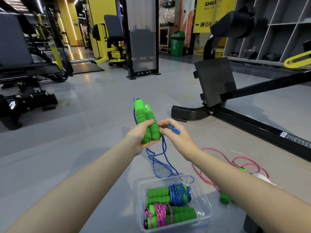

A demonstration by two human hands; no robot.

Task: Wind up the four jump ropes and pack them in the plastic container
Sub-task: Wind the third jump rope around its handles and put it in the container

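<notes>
Nearest you, the clear plastic container [204, 202] sits on the grey floor [84, 115] between your forearms. It holds two wound jump ropes lying side by side: the blue-wrapped rope [178, 194] on the far side and the pink-wrapped rope [161, 216] on the near side, each with paired green foam handles. Just right of the container, partly hidden by your right forearm, the loose pink rope [242, 163] sprawls on the floor in open loops.

Above and beyond the container, your left hand [138, 137] grips the two green handles [148, 121] of a third rope, fingers and thumb curled round them so they stand side by side, pointing away from you. Your right hand [176, 137] is just beside them, its fingertips bunched and pinching the blue cord [159, 162]. That cord hangs slack in loops down to the container's far rim.

Further off stand a black footplate machine [215, 81] and a green bin [177, 43].
</notes>
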